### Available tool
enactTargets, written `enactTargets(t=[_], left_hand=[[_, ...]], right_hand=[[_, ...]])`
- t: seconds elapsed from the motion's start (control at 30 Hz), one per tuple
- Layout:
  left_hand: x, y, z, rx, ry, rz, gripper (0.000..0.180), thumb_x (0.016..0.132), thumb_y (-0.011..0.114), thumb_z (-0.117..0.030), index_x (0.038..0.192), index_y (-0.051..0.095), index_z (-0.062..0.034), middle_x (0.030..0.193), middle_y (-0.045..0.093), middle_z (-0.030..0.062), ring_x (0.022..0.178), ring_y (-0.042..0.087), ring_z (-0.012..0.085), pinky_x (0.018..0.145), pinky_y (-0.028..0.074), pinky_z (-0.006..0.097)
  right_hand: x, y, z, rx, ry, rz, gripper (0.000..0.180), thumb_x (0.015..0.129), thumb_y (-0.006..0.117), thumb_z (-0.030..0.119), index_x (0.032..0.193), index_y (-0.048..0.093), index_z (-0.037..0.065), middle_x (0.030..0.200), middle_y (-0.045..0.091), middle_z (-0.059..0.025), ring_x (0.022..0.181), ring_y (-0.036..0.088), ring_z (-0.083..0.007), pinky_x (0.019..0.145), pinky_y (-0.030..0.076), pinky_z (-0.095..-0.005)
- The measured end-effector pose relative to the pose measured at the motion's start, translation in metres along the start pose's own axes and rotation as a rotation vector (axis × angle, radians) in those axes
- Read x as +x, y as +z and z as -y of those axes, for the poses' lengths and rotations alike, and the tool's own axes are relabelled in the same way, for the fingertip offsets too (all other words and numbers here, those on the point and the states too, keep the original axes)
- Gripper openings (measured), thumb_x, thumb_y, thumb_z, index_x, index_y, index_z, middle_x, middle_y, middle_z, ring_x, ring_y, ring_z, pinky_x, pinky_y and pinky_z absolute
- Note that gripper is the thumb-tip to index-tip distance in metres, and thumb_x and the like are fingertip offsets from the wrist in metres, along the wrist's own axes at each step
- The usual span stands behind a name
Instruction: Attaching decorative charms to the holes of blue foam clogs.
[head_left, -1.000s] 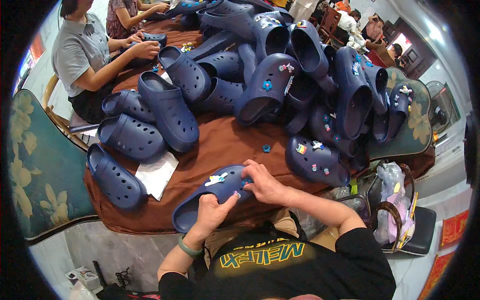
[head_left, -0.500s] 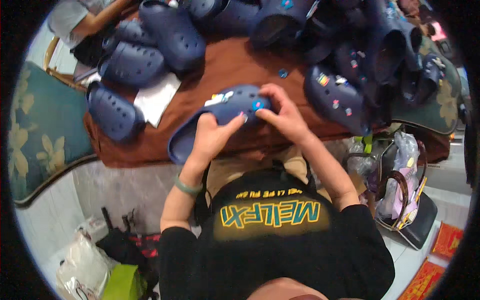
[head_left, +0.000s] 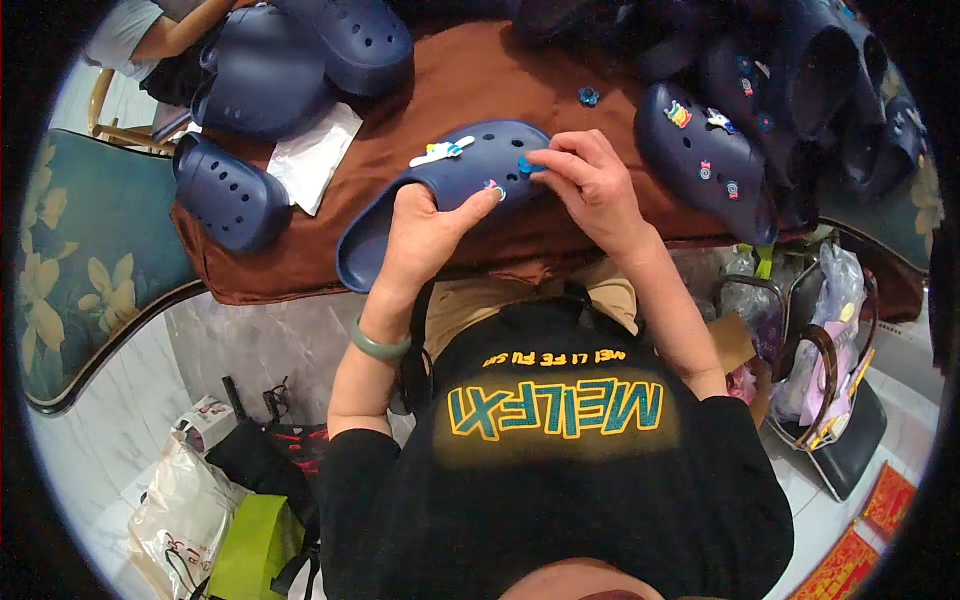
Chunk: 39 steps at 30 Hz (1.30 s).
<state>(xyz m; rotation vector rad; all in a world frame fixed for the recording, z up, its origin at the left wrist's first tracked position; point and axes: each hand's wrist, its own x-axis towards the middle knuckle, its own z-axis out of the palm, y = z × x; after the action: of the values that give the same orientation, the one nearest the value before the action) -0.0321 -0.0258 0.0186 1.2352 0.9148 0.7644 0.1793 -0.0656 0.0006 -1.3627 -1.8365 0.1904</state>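
Near the brown cloth's (head_left: 455,85) close edge, a navy clog (head_left: 465,175) is being gripped by the left hand (head_left: 425,232), its fingers mostly hidden. At the toe, a blue flower charm (head_left: 527,164) is being pinched by the right hand (head_left: 598,192), seemingly being fitted; a firm push is probably being called for.

Smooth matt clog (head_left: 463,170) of rubbery-looking plastic, dull creased brown cloth (head_left: 455,80) and (shinier by far) crinkled clear plastic bag (head_left: 838,285).

Clog (head_left: 470,172) is navy, toe charm (head_left: 529,163) bright blue, long charm (head_left: 440,152) white with yellow and blue, cloth (head_left: 460,85) plain brown, paper (head_left: 314,155) white, side panel (head_left: 110,240) teal with pale yellow flowers, shirt (head_left: 560,510) black with yellow-edged teal lettering, bangle (head_left: 380,347) pale green, bag (head_left: 256,548) lime green.
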Motion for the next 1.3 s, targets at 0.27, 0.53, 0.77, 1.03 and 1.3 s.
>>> enactTargets(t=[0.27, 0.53, 0.77, 1.03, 1.3], left_hand=[[0.002, 0.0, -0.003, 0.017, 0.02, -0.024, 0.027, 0.081, 0.071, -0.009, 0.104, 0.064, 0.0022, 0.098, 0.067, 0.0048, 0.087, 0.061, 0.0107, 0.08, 0.05, 0.026], [0.003, -0.001, -0.001, 0.028, 0.025, 0.0, 0.026, 0.08, 0.072, -0.01, 0.103, 0.066, 0.0014, 0.096, 0.068, 0.0035, 0.085, 0.061, 0.0091, 0.08, 0.049, 0.026], [0.002, -0.002, 0.01, -0.005, 0.046, 0.015, 0.022, 0.082, 0.07, -0.012, 0.1, 0.067, 0.0022, 0.093, 0.07, 0.0059, 0.084, 0.061, 0.0098, 0.08, 0.049, 0.028], [0.006, -0.008, 0.015, 0.106, 0.068, 0.035, 0.023, 0.081, 0.07, -0.013, 0.097, 0.067, 0.0028, 0.09, 0.071, 0.0086, 0.081, 0.063, 0.0107, 0.077, 0.05, 0.028], [0.002, -0.005, 0.006, -0.007, 0.06, 0.031, 0.024, 0.082, 0.07, -0.013, 0.1, 0.067, 0.0027, 0.093, 0.07, 0.0055, 0.082, 0.062, 0.0102, 0.077, 0.05, 0.027]], right_hand=[[-0.006, 0.007, 0.002, 0.47, 0.48, -0.132, 0.013, 0.083, 0.07, 0.007, 0.095, 0.069, 0.002, 0.094, 0.064, -0.0062, 0.081, 0.061, -0.0121, 0.07, 0.049, -0.0244], [-0.001, 0.009, 0.005, -0.318, -0.275, -0.1, 0.029, 0.071, 0.073, 0.005, 0.099, 0.066, 0.006, 0.089, 0.061, -0.0047, 0.077, 0.058, -0.0227, 0.074, 0.047, -0.0363], [0.005, -0.016, 0.034, -0.774, -0.494, 0.31, 0.036, 0.075, 0.062, 0.01, 0.106, 0.063, -0.007, 0.097, 0.058, -0.0109, 0.089, 0.057, -0.0227, 0.08, 0.047, -0.0345], [0.007, -0.001, 0.034, -0.884, -0.558, 0.5, 0.052, 0.072, 0.056, 0.014, 0.112, 0.055, -0.018, 0.103, 0.055, -0.0232, 0.101, 0.052, -0.0311, 0.087, 0.048, -0.0372], [-0.004, -0.018, 0.013, 0.167, 0.294, 0.184, 0.03, 0.083, 0.067, 0.004, 0.112, 0.065, 0.009, 0.093, 0.061, -0.0096, 0.084, 0.062, -0.0197, 0.073, 0.049, -0.029]])
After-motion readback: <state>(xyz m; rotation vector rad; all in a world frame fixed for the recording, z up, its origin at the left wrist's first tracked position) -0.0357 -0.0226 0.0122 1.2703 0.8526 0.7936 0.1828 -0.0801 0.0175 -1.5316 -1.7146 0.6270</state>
